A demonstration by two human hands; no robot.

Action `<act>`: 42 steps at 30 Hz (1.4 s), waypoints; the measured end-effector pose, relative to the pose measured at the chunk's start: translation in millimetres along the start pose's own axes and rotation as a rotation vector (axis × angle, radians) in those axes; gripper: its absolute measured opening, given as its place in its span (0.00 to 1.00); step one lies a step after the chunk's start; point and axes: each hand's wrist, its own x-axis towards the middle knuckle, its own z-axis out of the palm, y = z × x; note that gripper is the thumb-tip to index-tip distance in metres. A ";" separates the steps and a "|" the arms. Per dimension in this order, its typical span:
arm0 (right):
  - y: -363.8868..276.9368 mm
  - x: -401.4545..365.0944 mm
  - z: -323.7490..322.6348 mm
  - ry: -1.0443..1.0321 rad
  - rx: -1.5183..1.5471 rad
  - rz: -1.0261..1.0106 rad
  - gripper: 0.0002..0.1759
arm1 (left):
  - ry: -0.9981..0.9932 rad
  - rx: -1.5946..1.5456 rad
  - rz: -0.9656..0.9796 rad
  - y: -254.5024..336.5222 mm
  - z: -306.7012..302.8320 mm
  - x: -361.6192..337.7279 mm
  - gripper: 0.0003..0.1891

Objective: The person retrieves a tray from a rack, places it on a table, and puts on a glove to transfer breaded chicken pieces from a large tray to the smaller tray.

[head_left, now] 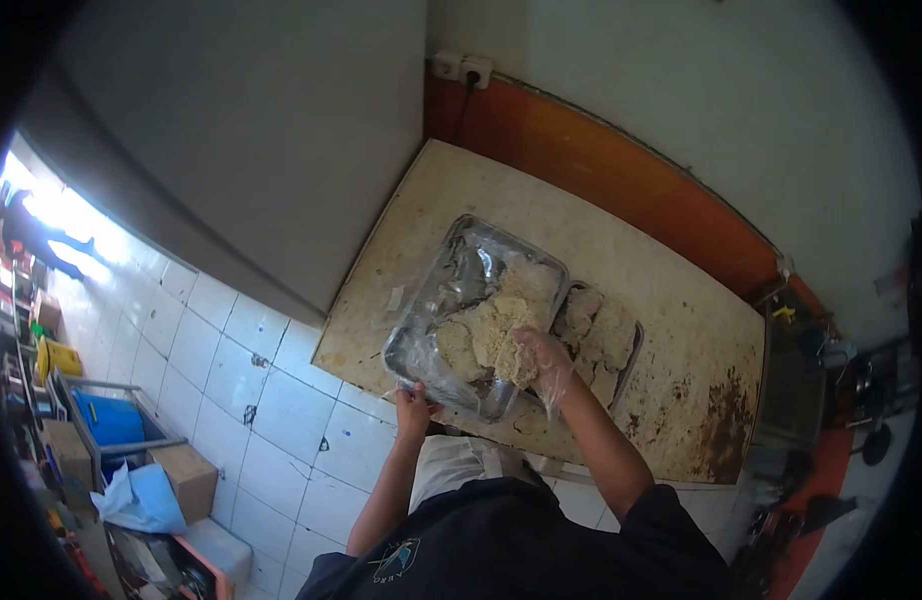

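A metal tray (451, 238) lined with clear plastic lies at a slant on the table in front of me. Several pieces of crumb-coated food (461, 345) are heaped in its near and right parts. My left hand (415, 408) grips the tray's near left corner, with its fingers partly hidden at the rim. In a clear plastic glove, my right hand (549, 365) is closed around a breaded piece (514, 362) over the tray's right side. Just to the right, a second, smaller tray (636, 352) holds more breaded pieces (609, 328), partly covered by my right hand and forearm.
The worn wooden table (681, 330) has dark stains at its right end. A wall with an orange band (601, 175) runs behind it, and a large grey panel (271, 130) rises at its left. Boxes (184, 475) and a blue container (111, 418) stand on the tiled floor. A person (31, 230) is far left.
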 end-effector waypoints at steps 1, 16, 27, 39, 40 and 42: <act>1.4 -2.5 1.5 0.147 -0.162 -0.035 0.22 | -0.013 0.011 0.001 -0.2 -0.3 1.6 0.14; -5.0 31.3 13.3 -0.164 0.084 -0.162 0.22 | 0.012 0.000 -0.008 1.9 3.1 3.1 0.15; -5.3 19.9 11.2 -0.225 0.182 -0.103 0.18 | -0.030 0.016 0.007 6.6 1.2 -3.6 0.14; -13.1 -81.5 -91.0 0.619 0.039 -0.449 0.36 | -0.043 0.018 -0.030 -8.1 -6.7 4.6 0.14; -14.2 -80.9 -122.5 0.653 0.043 -0.565 0.38 | -0.047 0.006 -0.039 -5.9 -6.7 3.9 0.14; -23.6 -92.7 -162.2 0.828 -0.088 -0.618 0.42 | -0.051 -0.003 -0.025 0.9 -3.6 -0.7 0.14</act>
